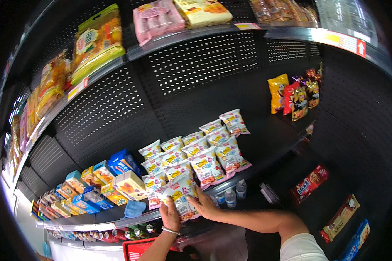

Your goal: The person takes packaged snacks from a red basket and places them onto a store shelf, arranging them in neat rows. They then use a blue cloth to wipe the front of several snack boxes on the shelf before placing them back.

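Between my two hands is a white and pink snack bag [178, 192] at the front edge of the shelf. My left hand [170, 215] holds its lower left side, a silver bangle on the wrist. On its right side lies my right hand [204, 205], thumb against the front of the bag. Directly behind stand several like bags [206, 164] in slanting rows, upright and close together. A crumpled blue cloth [134, 208] lies to the left, beside a cream snack box [129, 185].
Colourful snack boxes [86, 199] line the shelf at left. Below are drink cans [111, 235], water bottles [230, 197] and a red basket [130, 249]. An upper shelf edge [196, 40] crosses overhead. Yellow and red bags [279, 94] stand at right; wrapped packs [339, 218] lie lower right.
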A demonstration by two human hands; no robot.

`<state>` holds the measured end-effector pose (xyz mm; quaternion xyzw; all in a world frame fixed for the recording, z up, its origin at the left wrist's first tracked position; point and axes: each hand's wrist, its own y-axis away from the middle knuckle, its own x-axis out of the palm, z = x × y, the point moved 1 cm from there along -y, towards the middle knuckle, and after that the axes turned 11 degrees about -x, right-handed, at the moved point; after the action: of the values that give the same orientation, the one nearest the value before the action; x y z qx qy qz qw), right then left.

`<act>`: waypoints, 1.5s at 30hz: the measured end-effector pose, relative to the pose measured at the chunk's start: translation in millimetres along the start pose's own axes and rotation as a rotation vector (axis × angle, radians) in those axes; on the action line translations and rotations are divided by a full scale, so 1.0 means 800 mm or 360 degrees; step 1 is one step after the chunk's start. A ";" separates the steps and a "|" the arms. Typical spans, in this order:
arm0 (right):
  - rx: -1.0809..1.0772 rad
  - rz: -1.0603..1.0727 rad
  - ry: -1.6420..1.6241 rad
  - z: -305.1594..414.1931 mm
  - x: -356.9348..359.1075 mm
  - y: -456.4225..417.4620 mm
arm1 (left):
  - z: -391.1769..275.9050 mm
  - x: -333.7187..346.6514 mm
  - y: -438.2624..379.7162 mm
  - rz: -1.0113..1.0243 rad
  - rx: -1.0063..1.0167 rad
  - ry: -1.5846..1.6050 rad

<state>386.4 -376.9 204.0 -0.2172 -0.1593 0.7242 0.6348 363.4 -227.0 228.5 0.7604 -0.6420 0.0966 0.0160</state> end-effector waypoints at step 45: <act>0.0129 -0.0607 0.1568 -0.213 -0.372 -0.217 | -0.009 0.073 -0.017 0.0633 0.0144 -0.0977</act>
<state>651.6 -654.1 179.4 -0.4742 0.1492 0.4137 0.7627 384.6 -280.4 246.4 0.6142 -0.7473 -0.1066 -0.2301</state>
